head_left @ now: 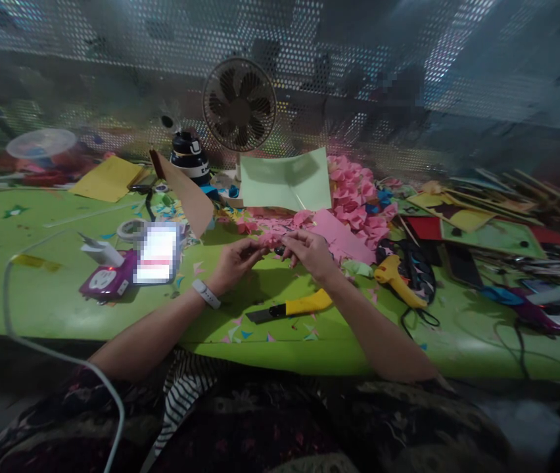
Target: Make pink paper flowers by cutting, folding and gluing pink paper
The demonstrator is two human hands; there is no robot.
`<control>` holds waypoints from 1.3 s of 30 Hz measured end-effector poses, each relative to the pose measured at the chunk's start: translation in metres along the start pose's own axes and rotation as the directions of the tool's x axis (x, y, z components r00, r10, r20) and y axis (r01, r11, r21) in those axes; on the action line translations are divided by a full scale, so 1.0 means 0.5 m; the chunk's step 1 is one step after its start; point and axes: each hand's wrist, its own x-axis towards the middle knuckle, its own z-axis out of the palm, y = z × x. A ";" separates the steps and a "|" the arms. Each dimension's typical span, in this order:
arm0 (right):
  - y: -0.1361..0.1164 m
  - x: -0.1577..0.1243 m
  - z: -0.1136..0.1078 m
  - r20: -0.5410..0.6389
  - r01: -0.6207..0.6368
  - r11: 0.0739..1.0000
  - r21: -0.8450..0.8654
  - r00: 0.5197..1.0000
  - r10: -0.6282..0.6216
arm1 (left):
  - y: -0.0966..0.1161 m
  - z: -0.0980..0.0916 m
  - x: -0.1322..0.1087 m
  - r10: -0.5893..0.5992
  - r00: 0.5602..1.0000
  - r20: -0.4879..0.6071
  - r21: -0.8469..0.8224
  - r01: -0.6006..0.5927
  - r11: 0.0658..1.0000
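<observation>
Above the middle of the table, a small crumpled pink paper flower [271,239] is between my two hands. My left hand [237,261] pinches its left side between thumb and fingers. On the other side, the bent fingers of my right hand [306,253] close at its right edge. A small dark thing shows under the right fingertips, too small to name. Behind the hands lie pink paper sheets [342,233] and a heap of pink paper flowers [353,190]. Nearer to me rests a yellow utility knife [304,305], its dark blade pointing left.
A yellow glue gun [398,281] lies right of my right forearm. On the left are a lit phone [156,253], a purple power socket [107,281] and a white cable [53,347]. A fan [240,105], a dark bottle [190,157] and a pale green sheet [284,182] stand behind.
</observation>
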 end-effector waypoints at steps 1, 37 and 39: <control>0.000 -0.001 0.000 -0.007 0.006 1.000 -0.014 1.000 -0.006 | 0.000 0.000 0.000 -0.015 1.000 -0.001 -0.022 0.015 1.000; 0.039 0.005 0.000 -0.086 0.285 0.760 -0.584 0.909 -0.407 | 0.012 -0.001 0.000 -0.024 1.000 0.012 0.003 0.024 1.000; 0.038 0.005 -0.001 -0.086 0.285 0.763 -0.580 0.910 -0.406 | 0.015 -0.001 0.000 -0.025 1.000 0.014 0.010 0.025 1.000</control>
